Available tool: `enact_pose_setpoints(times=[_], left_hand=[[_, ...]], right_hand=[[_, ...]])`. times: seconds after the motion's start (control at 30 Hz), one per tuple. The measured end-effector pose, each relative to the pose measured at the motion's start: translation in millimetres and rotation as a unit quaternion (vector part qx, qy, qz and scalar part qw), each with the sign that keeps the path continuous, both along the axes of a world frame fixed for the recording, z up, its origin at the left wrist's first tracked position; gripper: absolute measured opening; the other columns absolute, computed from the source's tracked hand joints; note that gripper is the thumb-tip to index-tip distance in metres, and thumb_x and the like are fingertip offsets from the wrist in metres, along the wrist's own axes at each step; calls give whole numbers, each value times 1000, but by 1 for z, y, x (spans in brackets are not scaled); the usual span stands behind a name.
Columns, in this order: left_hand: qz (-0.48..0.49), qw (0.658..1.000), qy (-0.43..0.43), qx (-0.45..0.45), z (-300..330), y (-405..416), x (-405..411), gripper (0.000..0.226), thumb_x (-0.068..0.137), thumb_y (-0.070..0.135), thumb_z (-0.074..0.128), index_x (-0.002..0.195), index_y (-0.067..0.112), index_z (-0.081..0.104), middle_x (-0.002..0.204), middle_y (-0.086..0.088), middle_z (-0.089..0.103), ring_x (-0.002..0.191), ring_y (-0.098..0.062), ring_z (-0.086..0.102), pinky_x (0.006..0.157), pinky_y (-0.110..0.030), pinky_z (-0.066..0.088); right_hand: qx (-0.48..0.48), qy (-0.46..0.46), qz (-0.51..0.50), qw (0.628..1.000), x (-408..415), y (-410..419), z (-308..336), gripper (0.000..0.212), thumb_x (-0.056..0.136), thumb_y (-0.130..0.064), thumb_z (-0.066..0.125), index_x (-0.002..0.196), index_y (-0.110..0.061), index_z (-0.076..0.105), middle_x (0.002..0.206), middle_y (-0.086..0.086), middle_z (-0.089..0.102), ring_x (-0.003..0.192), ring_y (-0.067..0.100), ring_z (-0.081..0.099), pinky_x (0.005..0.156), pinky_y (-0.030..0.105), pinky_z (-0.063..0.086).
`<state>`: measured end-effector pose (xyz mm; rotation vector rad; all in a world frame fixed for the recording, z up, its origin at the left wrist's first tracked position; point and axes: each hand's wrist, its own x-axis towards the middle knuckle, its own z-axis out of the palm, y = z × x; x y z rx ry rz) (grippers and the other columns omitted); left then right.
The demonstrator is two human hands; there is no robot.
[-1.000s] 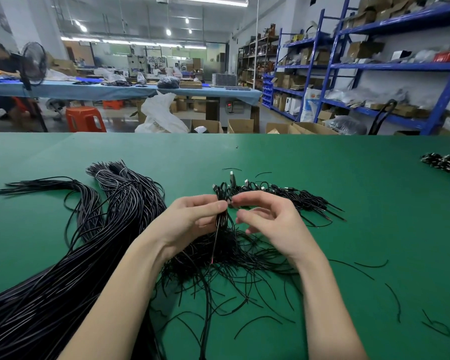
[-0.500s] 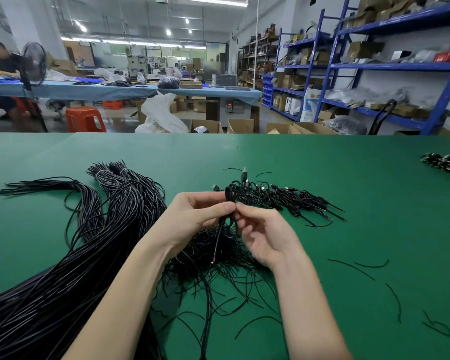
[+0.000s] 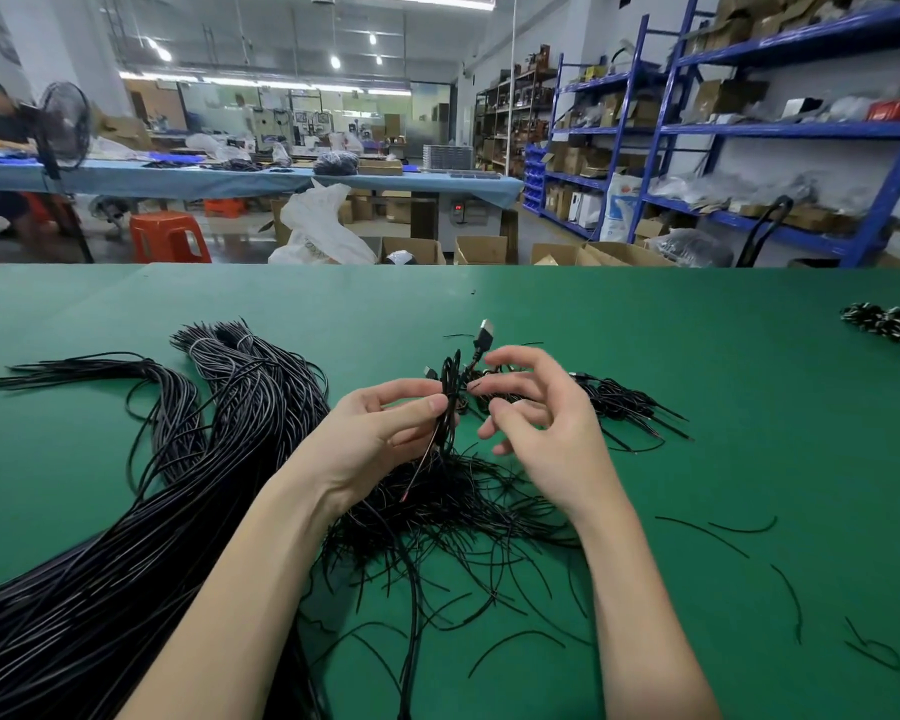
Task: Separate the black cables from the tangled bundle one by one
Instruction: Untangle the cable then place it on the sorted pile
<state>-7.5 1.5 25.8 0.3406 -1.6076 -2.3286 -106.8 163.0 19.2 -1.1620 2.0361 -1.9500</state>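
Between your hands, the left hand (image 3: 380, 433) pinches a limp, light cable (image 3: 450, 402) while your right hand (image 3: 541, 423) hovers loose-fingered; grip near its stiffer plug (image 3: 483, 335).

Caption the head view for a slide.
Left hand pinches a looped black cable above the tangled bundle on the green table; right hand hovers beside it.

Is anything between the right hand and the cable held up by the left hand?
Nothing visible. The left hand pinches the cable upright; the right hand is beside it, fingers spread, with only open air between.
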Motion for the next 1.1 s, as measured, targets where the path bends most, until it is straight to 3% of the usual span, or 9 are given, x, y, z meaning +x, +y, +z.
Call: enact_pose_setpoints(times=[0.07,0.2,0.47,0.53,0.6,0.67,0.73,0.97,1.1], left_hand=[[2,1000,2,2,0,0,1,35,70,12,77,104,5,70,93,-12,77,78,-14,73,69,-21,58],[-4,1000,1,12,-2,1,1,35,68,13,77,102,6,72,93,-11,75,79,-15,70,73,-21,59],[-38,998,-6,50,-3,3,-1,40,74,8,72,113,-2,67,94,-13,74,80,-17,72,81,-25,58],[-23,999,-4,35,-3,6,-2,39,72,11,73,110,1,69,93,-11,73,80,-15,72,81,-25,56],[-3,1000,2,20,-4,7,-2,38,71,11,75,108,3,69,91,-11,74,79,-14,72,78,-23,56],[3,1000,2,9,-6,7,-3,39,68,13,77,105,5,71,91,-11,75,80,-14,73,77,-22,58],[-1,1000,-14,15,-8,6,-3,36,64,17,80,99,8,76,95,-13,74,85,-17,71,87,-27,55],[-40,994,-27,101,-9,10,-4,11,69,10,77,79,14,81,94,-17,76,78,-18,75,67,-22,59],[-82,994,-14,69,-8,11,-3,9,76,9,75,84,11,78,94,-19,74,80,-22,74,70,-24,60]], right_hand=[[7,41,-6,999,0,1,1,43,92,-3,65,108,-43,64,104,-15,74,71,12,71,63,24,55],[24,109,-25,993,0,-2,0,25,82,-18,83,95,-37,75,98,-21,74,68,8,67,57,8,42],[-32,142,-85,986,2,-4,-1,7,83,-22,84,86,-28,83,80,-19,76,77,12,72,61,29,57],[-22,87,-111,990,6,-8,1,8,84,-23,83,80,-30,82,72,-16,75,70,9,72,62,28,59],[-5,-45,-108,993,10,-14,4,10,84,-24,83,75,-24,80,65,-6,74,58,9,70,55,25,57],[-15,-217,-62,974,12,-17,9,14,85,-19,83,73,-14,77,63,-1,73,51,6,64,47,16,49],[-2,-312,-18,950,10,-14,12,15,86,-18,82,77,-8,76,66,1,73,50,4,62,45,14,46],[26,-367,54,928,-5,-1,5,36,88,-40,76,107,-9,71,94,3,79,68,10,70,52,19,52],[-19,-356,54,933,-5,-4,-1,13,91,-26,75,85,-14,75,82,3,77,66,9,71,50,18,51]])
